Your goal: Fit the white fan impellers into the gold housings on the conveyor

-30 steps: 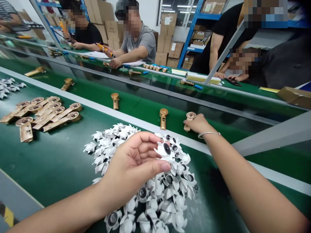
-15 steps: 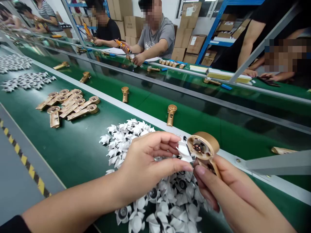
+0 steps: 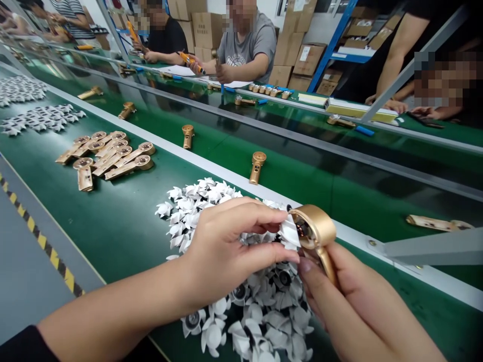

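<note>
White fan blade [image 3: 290, 234] now pressed into gold fan head [image 3: 315, 229] — left hand [image 3: 226, 241] pinching blade, right hand [image 3: 339, 286] gripping handle.

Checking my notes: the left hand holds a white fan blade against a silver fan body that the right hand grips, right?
No: the head view shows a gold fan body, not silver. The left hand holds the white fan blade against it; the right hand grips it.

Bare green mat [image 3: 124, 226] left of white blade heap [image 3: 196, 201], gold housings [image 3: 109, 158] beyond
</note>
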Motion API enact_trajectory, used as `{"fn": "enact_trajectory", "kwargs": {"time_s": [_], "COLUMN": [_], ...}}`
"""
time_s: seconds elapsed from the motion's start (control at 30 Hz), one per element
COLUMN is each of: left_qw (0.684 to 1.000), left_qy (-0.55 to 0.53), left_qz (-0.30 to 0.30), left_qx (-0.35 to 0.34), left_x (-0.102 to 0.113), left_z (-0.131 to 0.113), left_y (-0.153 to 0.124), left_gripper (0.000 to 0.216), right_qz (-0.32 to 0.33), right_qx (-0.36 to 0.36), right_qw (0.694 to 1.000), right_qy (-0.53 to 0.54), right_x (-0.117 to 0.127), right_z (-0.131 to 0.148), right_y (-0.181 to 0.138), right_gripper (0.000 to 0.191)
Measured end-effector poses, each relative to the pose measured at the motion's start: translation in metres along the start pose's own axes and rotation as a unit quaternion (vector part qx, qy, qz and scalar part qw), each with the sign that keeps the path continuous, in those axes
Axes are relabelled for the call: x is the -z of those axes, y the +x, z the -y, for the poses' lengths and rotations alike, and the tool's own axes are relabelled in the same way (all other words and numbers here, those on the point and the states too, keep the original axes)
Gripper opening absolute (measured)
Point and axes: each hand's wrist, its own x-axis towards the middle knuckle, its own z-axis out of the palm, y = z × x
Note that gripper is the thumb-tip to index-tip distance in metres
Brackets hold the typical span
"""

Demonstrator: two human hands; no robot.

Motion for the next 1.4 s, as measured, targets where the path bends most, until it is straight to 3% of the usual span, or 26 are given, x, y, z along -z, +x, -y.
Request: {"fn": "enact_trajectory", "kwargs": {"time_s": [0.17, 0.27, 0.4, 0.5, 0.6, 0.67, 0.73, 0.8, 0.87, 0.9, 0.97, 1.03, 1.1, 1.17, 1.27, 1.4], "left_qw": [1.000, 0.988, 0.902, 0.842, 0.813, 0.823, 0.865, 0.926, 0.952, 0.940, 0.896, 0.861, 0.843, 0.844, 0.862, 0.867], "left_qy": [-0.001, -0.088, -0.280, -0.349, -0.364, -0.348, -0.282, -0.122, 0.115, 0.216, 0.318, 0.292, 0.254, 0.234, 0.224, 0.236], "left_qz": [0.001, 0.010, 0.030, 0.031, 0.029, 0.042, 0.073, 0.091, 0.084, 0.097, 0.194, 0.320, 0.380, 0.383, 0.336, 0.293], "left_qx": [-0.001, 0.126, 0.327, 0.410, 0.454, 0.446, 0.409, 0.346, 0.270, 0.244, 0.242, 0.266, 0.283, 0.293, 0.305, 0.326], "left_x": [-0.002, -0.005, -0.005, -0.007, -0.010, -0.008, 0.003, 0.026, 0.058, 0.075, 0.106, 0.126, 0.133, 0.131, 0.124, 0.127], "left_z": [0.000, -0.004, -0.008, -0.006, -0.005, -0.008, -0.010, -0.006, 0.007, 0.016, 0.039, 0.061, 0.079, 0.090, 0.098, 0.104], "left_y": [0.000, -0.002, -0.003, -0.002, -0.001, 0.001, 0.006, 0.017, 0.034, 0.044, 0.064, 0.082, 0.094, 0.098, 0.091, 0.084], "left_gripper": [0.038, 0.034, 0.025, 0.025, 0.029, 0.032, 0.047, 0.063, 0.055, 0.048, 0.045, 0.046, 0.043, 0.036, 0.031, 0.039], "right_qz": [-0.029, -0.060, -0.089, -0.086, -0.081, -0.063, -0.038, -0.046, -0.084, -0.098, -0.106, -0.110, -0.117, -0.135, -0.161, -0.124], "right_qx": [0.067, 0.114, 0.139, 0.151, 0.156, 0.151, 0.121, 0.019, -0.104, -0.149, -0.187, -0.197, -0.188, -0.152, -0.080, 0.006], "right_qw": [0.994, 0.983, 0.969, 0.963, 0.960, 0.965, 0.972, 0.968, 0.936, 0.917, 0.898, 0.892, 0.891, 0.892, 0.899, 0.924], "right_qy": [-0.087, -0.134, -0.183, -0.208, -0.218, -0.206, -0.197, -0.246, -0.326, -0.357, -0.385, -0.391, -0.397, -0.403, -0.399, -0.361], "right_x": [0.000, -0.002, -0.005, -0.008, -0.010, -0.007, 0.003, 0.020, 0.039, 0.048, 0.060, 0.064, 0.064, 0.064, 0.066, 0.060], "right_z": [-0.003, -0.008, -0.014, -0.021, -0.028, -0.029, -0.030, -0.034, -0.044, -0.052, -0.071, -0.091, -0.105, -0.110, -0.109, -0.108], "right_y": [0.001, 0.000, 0.001, 0.002, -0.001, -0.002, 0.004, 0.021, 0.049, 0.067, 0.101, 0.127, 0.135, 0.124, 0.077, 0.006], "right_gripper": [0.022, 0.016, 0.012, 0.006, 0.003, 0.003, 0.013, 0.025, 0.030, 0.030, 0.032, 0.032, 0.033, 0.038, 0.043, 0.028]}}
